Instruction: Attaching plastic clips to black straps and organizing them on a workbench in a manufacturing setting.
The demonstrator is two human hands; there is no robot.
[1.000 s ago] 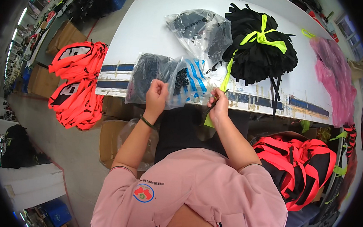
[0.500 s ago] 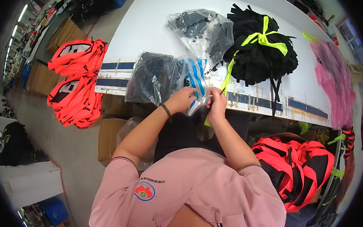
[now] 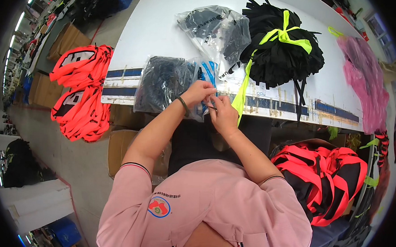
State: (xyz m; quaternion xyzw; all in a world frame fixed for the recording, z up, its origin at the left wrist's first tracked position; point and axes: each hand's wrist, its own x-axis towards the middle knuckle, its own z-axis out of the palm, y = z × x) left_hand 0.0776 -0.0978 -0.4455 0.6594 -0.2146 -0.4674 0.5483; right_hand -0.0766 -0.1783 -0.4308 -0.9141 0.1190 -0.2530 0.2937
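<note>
At the table's near edge my two hands meet in front of a clear plastic bag with blue print [image 3: 208, 70]. My left hand [image 3: 198, 93] is closed in a pinch, fingertips against those of the other hand; what they hold is hidden. My right hand [image 3: 224, 115] is closed too, with a small dark thing [image 3: 212, 107] showing at its fingers, too small to name. Left of the hands lies a clear bag packed with black pieces [image 3: 164, 83]. Behind them is another clear bag with dark contents [image 3: 214, 30].
A bundle of black strips [image 3: 278, 51] tied with a yellow-green ribbon [image 3: 283, 36] lies on the white table [image 3: 159, 14]. A pink plastic bag [image 3: 364, 78] hangs at the right end. Orange-and-black bags sit at left [image 3: 81, 95] and lower right [image 3: 322, 179]. A cardboard box [image 3: 120, 153] stands below.
Both hands have come together and shifted slightly left, my left hand rising further over the table. The blue-printed bag has been pulled or folded back; its lower end is now behind the hands.
</note>
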